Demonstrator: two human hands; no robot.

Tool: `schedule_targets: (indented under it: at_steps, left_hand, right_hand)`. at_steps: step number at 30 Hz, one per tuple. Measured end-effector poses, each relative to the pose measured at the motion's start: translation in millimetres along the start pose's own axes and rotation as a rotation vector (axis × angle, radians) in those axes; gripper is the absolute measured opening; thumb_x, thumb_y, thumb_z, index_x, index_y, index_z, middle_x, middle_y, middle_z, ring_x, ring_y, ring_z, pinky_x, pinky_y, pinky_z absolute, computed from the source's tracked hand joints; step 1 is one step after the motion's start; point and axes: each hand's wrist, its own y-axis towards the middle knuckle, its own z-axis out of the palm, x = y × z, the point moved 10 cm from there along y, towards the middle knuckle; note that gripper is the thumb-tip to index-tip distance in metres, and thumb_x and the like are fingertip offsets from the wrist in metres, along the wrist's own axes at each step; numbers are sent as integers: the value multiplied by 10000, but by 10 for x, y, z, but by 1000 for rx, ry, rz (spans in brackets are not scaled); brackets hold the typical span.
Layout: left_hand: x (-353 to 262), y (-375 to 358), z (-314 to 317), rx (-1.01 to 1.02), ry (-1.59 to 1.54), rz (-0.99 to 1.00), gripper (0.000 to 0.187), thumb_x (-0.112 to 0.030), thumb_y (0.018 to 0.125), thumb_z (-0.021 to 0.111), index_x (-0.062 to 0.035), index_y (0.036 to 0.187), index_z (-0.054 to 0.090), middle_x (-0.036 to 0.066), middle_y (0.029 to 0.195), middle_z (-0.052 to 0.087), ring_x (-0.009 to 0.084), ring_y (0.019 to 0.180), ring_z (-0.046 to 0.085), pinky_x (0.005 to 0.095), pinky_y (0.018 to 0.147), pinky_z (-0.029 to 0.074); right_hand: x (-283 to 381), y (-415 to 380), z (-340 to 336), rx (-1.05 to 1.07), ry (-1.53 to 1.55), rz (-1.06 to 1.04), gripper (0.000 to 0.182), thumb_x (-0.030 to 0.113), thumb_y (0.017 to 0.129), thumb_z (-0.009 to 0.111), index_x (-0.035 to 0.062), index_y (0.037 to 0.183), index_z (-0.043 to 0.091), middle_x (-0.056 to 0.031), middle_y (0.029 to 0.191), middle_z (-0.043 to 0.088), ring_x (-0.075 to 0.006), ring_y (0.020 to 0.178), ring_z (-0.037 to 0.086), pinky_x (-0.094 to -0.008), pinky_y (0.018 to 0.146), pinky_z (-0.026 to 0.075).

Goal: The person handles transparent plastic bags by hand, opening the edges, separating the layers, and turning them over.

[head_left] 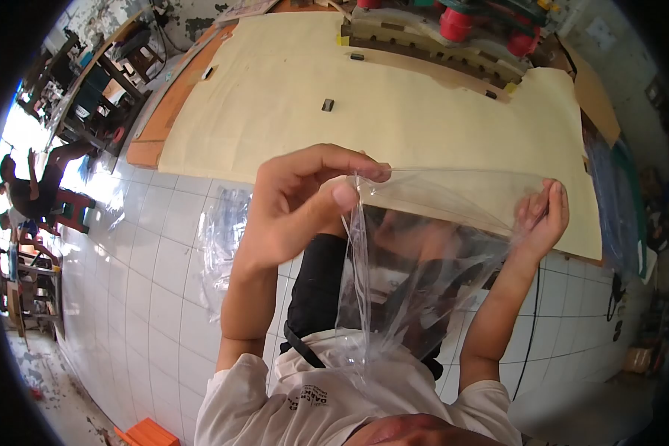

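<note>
Clear plastic film, one piece: stretched between the wearer's two hands, above the lap and in front of the near edge of the surface, its lower folds hanging before the shirt (pixel 327 405). Film (pixel 416 267).

Left hand (pixel 293 204): thumb and fingertips pinched the film's upper left corner.

Right hand (pixel 546 219): fingers curled, pinching the film's upper right end.

Surface (pixel 147 153): wood, orange-brown, largely covered by a pale yellow sheet (pixel 275 82); on the sheet lay a small dark block (pixel 328 105), well apart from both hands.

Machine (pixel 490 26): green, red-knobbed, stood at the far side.

Plastic bundle (pixel 227 238): clear, crumpled, lay beyond the left forearm.

Co-worker (pixel 37 186): sat at far left, near tiled floor (pixel 145 260).
</note>
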Motion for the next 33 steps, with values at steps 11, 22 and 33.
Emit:
schedule_targets:
  at_steps: [11, 22, 33]
  left_hand:
    - [-267, -439, -213, -310, 561, 53, 143, 35, 832, 612, 18, 974, 612, 128, 1030, 624, 172, 914, 630, 281, 764, 539]
    - [-227, -364, -84, 19, 69, 341, 42, 22, 871, 582, 34, 904, 605, 167, 1034, 628, 264, 1031, 624, 352, 874, 511]
    - [46, -74, 249, 141, -381, 332, 107, -70, 935, 537, 26, 973, 564, 191, 1037, 615, 303, 1027, 620, 407, 852, 528]
  right_hand:
    - [663, -654, 237, 478, 319, -324, 327, 344, 940, 540, 34, 835, 542, 0, 533, 409, -96, 398, 324, -230, 406, 295]
    - [749, -989, 1194, 962, -503, -494, 175, 103, 796, 684, 54, 963, 665, -130, 885, 645, -234, 779, 614, -319, 687, 500]
    - [1016, -1342, 1634, 1262, -559, -1005, 300, 187, 591, 760, 142, 875, 673, -50, 1127, 636, -291, 1056, 561, -386, 840, 488]
